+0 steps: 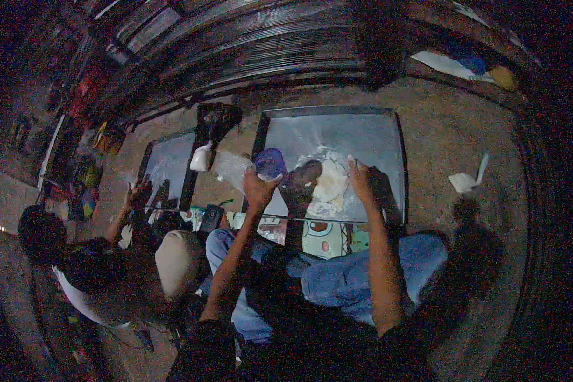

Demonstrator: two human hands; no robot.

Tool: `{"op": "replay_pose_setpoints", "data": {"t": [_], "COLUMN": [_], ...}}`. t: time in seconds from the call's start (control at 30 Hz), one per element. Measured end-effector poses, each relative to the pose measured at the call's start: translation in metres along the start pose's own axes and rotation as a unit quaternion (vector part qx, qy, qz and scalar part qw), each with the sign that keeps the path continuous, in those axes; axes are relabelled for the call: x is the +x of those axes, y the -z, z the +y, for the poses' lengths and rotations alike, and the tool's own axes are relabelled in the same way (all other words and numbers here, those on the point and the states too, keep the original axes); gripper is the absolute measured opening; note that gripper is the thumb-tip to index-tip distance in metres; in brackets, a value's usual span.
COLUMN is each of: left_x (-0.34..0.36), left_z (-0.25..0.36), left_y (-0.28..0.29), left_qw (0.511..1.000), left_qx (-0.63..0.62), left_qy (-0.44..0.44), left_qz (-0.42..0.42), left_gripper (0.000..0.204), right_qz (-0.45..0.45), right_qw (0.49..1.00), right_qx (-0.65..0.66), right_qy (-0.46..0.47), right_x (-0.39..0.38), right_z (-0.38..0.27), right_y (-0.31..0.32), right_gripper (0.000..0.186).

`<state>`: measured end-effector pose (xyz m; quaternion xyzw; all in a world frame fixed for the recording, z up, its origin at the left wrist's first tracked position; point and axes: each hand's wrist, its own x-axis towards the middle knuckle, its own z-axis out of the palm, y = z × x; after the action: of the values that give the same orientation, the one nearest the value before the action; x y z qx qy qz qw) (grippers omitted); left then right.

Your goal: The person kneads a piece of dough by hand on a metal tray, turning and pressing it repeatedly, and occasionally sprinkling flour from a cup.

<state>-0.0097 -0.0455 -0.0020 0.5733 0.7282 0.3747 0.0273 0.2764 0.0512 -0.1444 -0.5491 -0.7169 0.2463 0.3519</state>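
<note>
My left hand [260,189] is wrapped round a purple cup [270,163], held over the left part of a dark-rimmed metal tray [363,127]. A pale, flattened mass that looks like dough [330,184] lies on the tray with white powder scattered about it. My right hand [360,179] is at the right edge of this mass, fingers extended and apart from the cup. The dim, grainy picture hides whether its fingertips touch the mass. A dark shadow falls across the mass's left side.
A person [76,274] sits at my left, one hand [135,193] by a second tray [169,167]. Between the trays are a white bag [201,157] and a black bag [216,121]. A phone [211,218] lies nearby; a white scoop-like thing [463,183] lies on the right.
</note>
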Motion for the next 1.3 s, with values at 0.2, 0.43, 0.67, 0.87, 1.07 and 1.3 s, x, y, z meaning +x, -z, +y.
{"op": "replay_pose_setpoints", "data": {"t": [0.2,0.43,0.67,0.87,1.07,1.3], "left_x": [0.002,0.017,0.017,0.019,0.032,0.012], "left_z": [-0.106,-0.186,-0.282,-0.252,-0.229,-0.246], "left_y": [0.086,0.128,0.094,0.094,0.095,0.105], "left_qw": [0.993,0.987,0.931,0.953,0.949,0.956], "left_qx": [0.056,0.081,0.243,0.144,-0.011,0.157], "left_qy": [0.018,0.124,0.163,0.235,0.286,0.243], "left_qz": [0.105,0.069,0.218,0.126,0.131,0.043], "left_gripper": [0.061,0.068,0.082,0.072,0.073,0.083], "right_qz": [-0.121,-0.140,-0.081,-0.122,-0.263,-0.133], "right_qw": [0.970,0.976,0.970,0.925,0.856,0.988], "right_qx": [-0.212,-0.165,0.157,0.235,0.312,0.026], "right_qy": [0.002,-0.026,-0.166,-0.274,-0.319,-0.076], "right_x": [-0.011,-0.012,-0.004,-0.001,0.021,-0.016], "right_z": [-0.047,-0.060,-0.009,0.031,0.127,-0.011], "right_y": [0.008,0.024,-0.008,-0.014,-0.007,-0.014], "right_gripper": [0.036,0.044,0.037,0.046,0.062,0.036]}}
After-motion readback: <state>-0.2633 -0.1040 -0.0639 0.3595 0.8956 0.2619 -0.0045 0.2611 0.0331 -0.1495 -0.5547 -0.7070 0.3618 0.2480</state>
